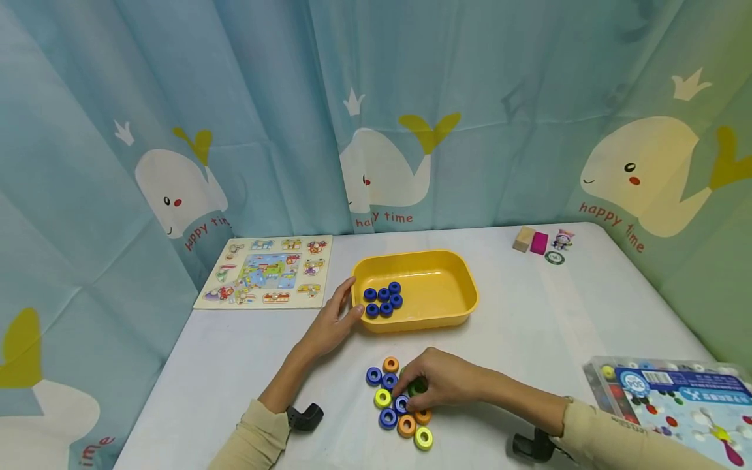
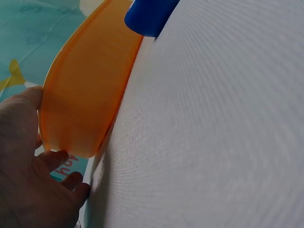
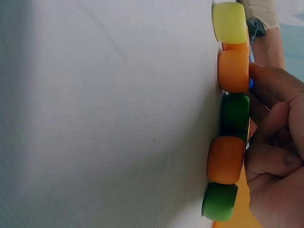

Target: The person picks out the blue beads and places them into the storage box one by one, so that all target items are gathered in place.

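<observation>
My left hand (image 1: 329, 326) grips the left end of a yellow plastic tray (image 1: 437, 321), thumb by its front corner and fingers along its side. Several blue rings (image 1: 384, 295) lie in the tray's left part. In front of it sits a loose cluster of rings, among them an orange ring (image 1: 407, 426), a yellow-green ring (image 1: 423, 438) and a blue ring (image 1: 388, 418). Over the cluster, my right hand (image 1: 449, 378) pinches another blue ring (image 1: 402, 405) between thumb and finger. A green ring (image 1: 418, 386) is partly hidden under that hand; its green side (image 3: 235, 114) shows in the right wrist view.
A wooden picture puzzle board (image 1: 270, 271) lies back left. At the back right are a wooden block (image 1: 523, 239), a magenta block (image 1: 539, 243), a small figure (image 1: 563, 239) and a round token (image 1: 555, 258). A clear-lidded box (image 1: 675, 398) stands at the right edge.
</observation>
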A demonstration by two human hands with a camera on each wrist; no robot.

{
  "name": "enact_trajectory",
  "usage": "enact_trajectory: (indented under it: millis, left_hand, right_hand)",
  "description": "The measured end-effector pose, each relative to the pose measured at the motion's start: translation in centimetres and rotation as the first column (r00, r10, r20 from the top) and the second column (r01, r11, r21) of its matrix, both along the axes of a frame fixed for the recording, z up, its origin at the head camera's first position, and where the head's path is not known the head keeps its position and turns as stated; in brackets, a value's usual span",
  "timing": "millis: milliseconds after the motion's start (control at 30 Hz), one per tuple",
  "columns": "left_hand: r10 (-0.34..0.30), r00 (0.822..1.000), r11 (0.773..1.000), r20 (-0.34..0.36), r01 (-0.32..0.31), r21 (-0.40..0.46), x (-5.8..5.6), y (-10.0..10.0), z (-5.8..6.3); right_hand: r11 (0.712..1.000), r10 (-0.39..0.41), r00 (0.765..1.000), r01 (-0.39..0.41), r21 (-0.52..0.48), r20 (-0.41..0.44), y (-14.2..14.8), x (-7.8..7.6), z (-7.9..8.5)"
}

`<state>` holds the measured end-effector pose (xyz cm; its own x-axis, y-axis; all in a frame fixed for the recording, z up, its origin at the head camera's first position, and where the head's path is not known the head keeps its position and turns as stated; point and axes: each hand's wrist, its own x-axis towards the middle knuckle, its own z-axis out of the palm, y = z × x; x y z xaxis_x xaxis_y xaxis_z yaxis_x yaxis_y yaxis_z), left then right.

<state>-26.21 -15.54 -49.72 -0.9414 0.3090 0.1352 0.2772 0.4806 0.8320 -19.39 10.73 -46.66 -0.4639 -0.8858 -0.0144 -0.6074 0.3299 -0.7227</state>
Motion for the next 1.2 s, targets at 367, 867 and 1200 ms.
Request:
enact_trajectory:
  millis: [367, 867, 1200]
  left_hand:
    - [0.006, 1.0, 1.0, 0.01, -0.006, -0.008, 0.1, 0.0, 0.1]
    - [0.004, 1.0, 1.0, 0.01, -0.004, 0.002, 0.1, 0.1, 0.3]
    - [0.005, 1.0, 1.0, 0.008, -0.005, -0.007, 0.1, 0.0, 0.2]
  right_hand:
    - [1.0, 0.023, 0.999, -0.022, 0.018, -0.028, 0.0, -0.1, -0.1]
    - [0.998, -0.016, 0.996, 0.021, 0.064, -0.083, -0.5, 0.4, -0.2]
    - [0.995, -0.094, 0.995, 0.096, 0.039, -0.04, 0.3, -0.2, 2.6]
